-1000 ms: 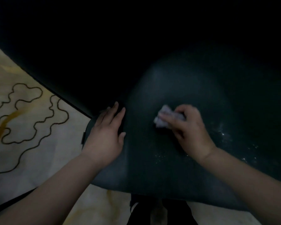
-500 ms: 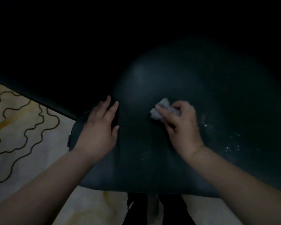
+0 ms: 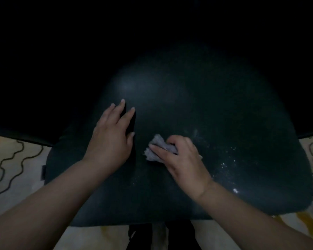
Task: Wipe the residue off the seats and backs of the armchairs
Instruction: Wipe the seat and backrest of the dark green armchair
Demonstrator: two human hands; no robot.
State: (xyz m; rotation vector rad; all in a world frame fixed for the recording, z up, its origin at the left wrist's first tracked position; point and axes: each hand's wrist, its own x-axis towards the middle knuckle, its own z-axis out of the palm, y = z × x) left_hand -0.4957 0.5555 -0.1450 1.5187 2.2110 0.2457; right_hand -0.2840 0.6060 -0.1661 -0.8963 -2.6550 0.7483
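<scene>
Dark armchair seat (image 3: 197,109) seen from above, filling the middle of the view. Left hand (image 3: 112,139) lies flat on the seat left of its centre, fingers straight and slightly spread, holding nothing. Right hand (image 3: 181,159), just right of the left hand and apart from it, has its fingers curled over a crumpled pale cloth (image 3: 156,150) and presses it against the seat near its centre. White specks of residue (image 3: 226,163) are scattered over the seat to the right of the right hand, with a few faint specks (image 3: 136,179) nearer the front edge. Pale floor (image 3: 16,159) with dark wavy lines shows on either side of the seat and along its front edge
</scene>
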